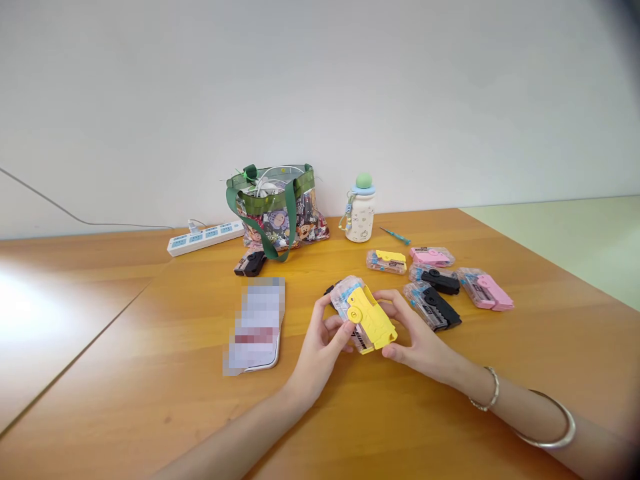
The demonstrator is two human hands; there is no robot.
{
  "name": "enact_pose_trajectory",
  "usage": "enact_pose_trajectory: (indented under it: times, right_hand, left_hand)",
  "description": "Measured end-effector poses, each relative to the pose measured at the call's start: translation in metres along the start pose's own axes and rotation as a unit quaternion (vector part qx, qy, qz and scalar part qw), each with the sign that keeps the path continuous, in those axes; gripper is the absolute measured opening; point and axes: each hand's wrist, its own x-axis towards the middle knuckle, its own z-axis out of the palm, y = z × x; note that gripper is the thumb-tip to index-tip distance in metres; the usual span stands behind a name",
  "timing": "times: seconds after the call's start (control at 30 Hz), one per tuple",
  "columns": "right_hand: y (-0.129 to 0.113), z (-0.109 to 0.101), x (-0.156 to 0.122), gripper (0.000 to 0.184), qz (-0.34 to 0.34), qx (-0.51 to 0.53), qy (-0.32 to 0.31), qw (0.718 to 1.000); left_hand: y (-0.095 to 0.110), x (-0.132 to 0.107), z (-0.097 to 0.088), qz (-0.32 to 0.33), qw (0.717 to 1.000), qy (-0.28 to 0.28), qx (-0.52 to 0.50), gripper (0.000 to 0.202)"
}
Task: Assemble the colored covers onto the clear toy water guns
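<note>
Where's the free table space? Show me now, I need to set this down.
Bare wood lies left of the blurred flat item, and right of the pink package. It is crowded beyond the right hand, where blister packs cluster, and around the clear tote bag.

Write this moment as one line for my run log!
left hand: holds bagged yellow plastic toy | right hand: holds same toy | nearby: bagged black toy, bagged pink toy
</note>
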Motion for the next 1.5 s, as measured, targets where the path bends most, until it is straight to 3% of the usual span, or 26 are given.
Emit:
enact_pose_trajectory:
  times: [0.13, 0.23, 0.33, 0.43, 0.6, 0.9, 1.03, 1.17, 1.37, 1.5]
  right_hand:
    - [-0.010, -0.006, 0.008, 0.041, 0.015, -0.055, 0.023, 0.998]
    - [-0.013, -0.024, 0.024, 0.020, 0.018, -0.083, 0.063, 0.994]
    - [-0.008, -0.045, 0.052, 0.024, 0.038, -0.117, 0.116, 0.986]
    - [0.005, -0.058, 0.082, 0.023, 0.062, -0.186, 0.113, 0.974]
    - [0.034, -0.051, 0.117, 0.017, 0.111, -0.275, 0.079, 0.952]
    - [0.053, -0.047, 0.136, 0.030, 0.128, -0.412, 0.011, 0.902]
    - [0.050, -0.048, 0.129, 0.029, 0.106, -0.446, 0.010, 0.888]
    - [0.041, -0.063, 0.106, 0.015, 0.078, -0.464, 0.038, 0.882]
    - [0.037, -0.126, 0.048, 0.020, 0.106, -0.484, 0.119, 0.860]
    - [0.045, -0.167, 0.001, 0.028, 0.173, -0.467, 0.164, 0.851]
  left_hand:
    - [-0.005, 0.002, -0.002, 0.002, 1.000, 0.019, 0.016, 0.049]
    - [-0.008, 0.001, -0.004, 0.024, 0.996, -0.004, 0.082, 0.039]
    - [-0.006, -0.001, -0.003, 0.043, 0.983, -0.057, 0.167, 0.027]
    - [-0.002, -0.003, 0.000, 0.064, 0.961, -0.087, 0.254, 0.016]
    - [-0.001, -0.005, 0.002, 0.092, 0.929, -0.103, 0.343, 0.017]
    - [-0.002, -0.005, 0.001, 0.108, 0.917, -0.116, 0.365, 0.024]
    - [-0.002, -0.005, 0.001, 0.119, 0.909, -0.124, 0.380, 0.024]
    - [-0.002, -0.005, 0.001, 0.136, 0.903, -0.130, 0.386, 0.029]
    - [-0.002, -0.004, -0.001, 0.167, 0.874, -0.055, 0.453, 0.032]
    - [-0.006, -0.003, -0.002, 0.140, 0.858, -0.077, 0.489, 0.036]
